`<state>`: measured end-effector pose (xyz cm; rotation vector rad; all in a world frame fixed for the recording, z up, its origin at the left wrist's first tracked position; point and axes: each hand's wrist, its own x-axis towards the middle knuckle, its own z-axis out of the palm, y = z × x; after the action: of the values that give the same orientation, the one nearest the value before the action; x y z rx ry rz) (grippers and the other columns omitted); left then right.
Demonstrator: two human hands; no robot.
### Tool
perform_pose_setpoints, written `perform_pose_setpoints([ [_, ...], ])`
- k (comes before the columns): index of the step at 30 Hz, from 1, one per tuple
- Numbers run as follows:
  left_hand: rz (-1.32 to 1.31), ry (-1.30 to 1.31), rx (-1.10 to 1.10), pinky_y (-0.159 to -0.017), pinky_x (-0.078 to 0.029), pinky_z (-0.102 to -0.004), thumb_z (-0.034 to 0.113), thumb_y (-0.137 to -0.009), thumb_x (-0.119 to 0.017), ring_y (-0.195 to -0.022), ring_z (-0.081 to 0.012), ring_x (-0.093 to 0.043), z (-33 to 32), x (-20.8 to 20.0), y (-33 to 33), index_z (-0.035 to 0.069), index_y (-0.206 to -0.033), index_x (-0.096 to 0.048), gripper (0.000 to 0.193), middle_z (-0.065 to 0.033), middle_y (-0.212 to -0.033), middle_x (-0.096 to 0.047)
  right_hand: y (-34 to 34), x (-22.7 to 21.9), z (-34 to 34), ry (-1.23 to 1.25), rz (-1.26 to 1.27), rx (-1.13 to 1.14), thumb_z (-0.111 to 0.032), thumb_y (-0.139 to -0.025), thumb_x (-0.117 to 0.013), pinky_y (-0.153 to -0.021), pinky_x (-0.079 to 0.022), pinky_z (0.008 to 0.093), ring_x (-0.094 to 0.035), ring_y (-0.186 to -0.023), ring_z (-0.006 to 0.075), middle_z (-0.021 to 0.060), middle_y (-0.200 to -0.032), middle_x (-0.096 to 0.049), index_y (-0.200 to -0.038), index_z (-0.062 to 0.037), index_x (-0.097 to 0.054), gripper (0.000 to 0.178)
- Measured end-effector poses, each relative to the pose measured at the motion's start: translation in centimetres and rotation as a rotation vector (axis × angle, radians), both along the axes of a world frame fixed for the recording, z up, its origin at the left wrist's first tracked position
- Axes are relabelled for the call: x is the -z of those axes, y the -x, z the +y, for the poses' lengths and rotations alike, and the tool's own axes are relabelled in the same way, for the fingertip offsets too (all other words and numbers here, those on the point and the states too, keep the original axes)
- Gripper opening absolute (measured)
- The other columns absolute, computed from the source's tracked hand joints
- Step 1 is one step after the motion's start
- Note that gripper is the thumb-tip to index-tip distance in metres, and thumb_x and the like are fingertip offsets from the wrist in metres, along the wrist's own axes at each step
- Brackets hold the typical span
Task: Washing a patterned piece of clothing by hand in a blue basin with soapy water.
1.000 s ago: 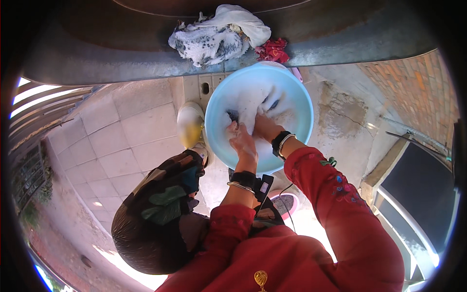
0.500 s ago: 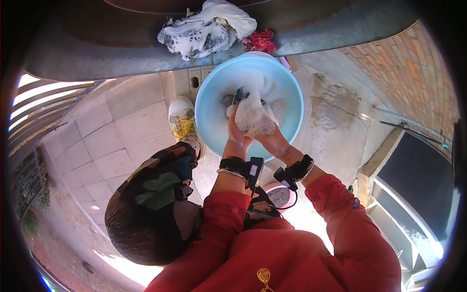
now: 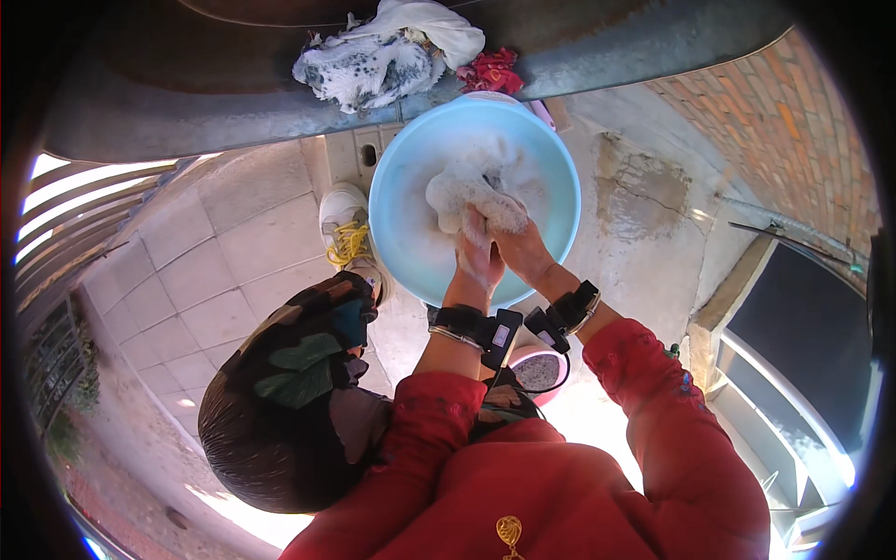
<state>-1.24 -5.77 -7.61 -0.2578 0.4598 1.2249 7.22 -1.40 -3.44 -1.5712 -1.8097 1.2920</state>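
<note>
A soapy white cloth point(image 3: 471, 198) is being squeezed inside the light blue basin point(image 3: 401, 233), clamped by the left hand point(image 3: 481, 259) and right hand point(image 3: 521, 250) together. It is being gathered higher than a second ago, so scrubbing is being continued beneath the heaped laundry point(image 3: 387, 51).

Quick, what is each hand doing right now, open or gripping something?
Left hand: closed on the soapy white cloth over the light blue basin.
Right hand: closed on the same cloth.
</note>
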Motion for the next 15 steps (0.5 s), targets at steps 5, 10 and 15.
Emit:
perform_pose_setpoints([
  [5,0.177,0.170,0.093,-0.082,-0.047,-0.0351,0.039,-0.093,-0.051,-0.102,-0.0191,-0.055,-1.0,-1.7,-3.2,0.012,-0.123,-0.050,0.040,-0.0022,-0.112,-0.058,-1.8,1.1,1.2,0.480,-0.077,0.288,-0.024,-0.092,-0.051,-0.089,-0.046,0.0346,-0.056,-0.102,0.0215,0.0143,-0.112,-0.060,-0.118,-0.0019,-0.056,0.035],
  [10,0.145,0.205,0.043,-0.095,-0.043,-0.0381,0.048,-0.096,-0.041,-0.114,-0.0198,-0.050,0.7,-3.1,-1.9,0.012,-0.130,-0.043,0.050,-0.0043,-0.124,-0.053,-0.9,1.0,-0.4,0.171,0.079,0.092,-0.019,-0.094,-0.047,-0.086,-0.047,0.0353,-0.056,-0.100,0.0199,0.0109,-0.111,-0.061,-0.117,-0.0013,-0.056,0.031],
  [15,0.105,0.143,0.106,-0.097,-0.042,-0.0378,0.047,-0.096,-0.042,-0.116,-0.0201,-0.049,0.3,-2.5,-0.8,0.009,-0.133,-0.040,0.054,-0.0062,-0.127,-0.051,-1.2,2.5,-2.6,-0.092,-0.040,0.079,-0.019,-0.095,-0.047,-0.095,-0.042,0.0373,-0.054,-0.111,0.0273,0.0138,-0.120,-0.057,-0.124,-0.0020,-0.050,0.035],
])
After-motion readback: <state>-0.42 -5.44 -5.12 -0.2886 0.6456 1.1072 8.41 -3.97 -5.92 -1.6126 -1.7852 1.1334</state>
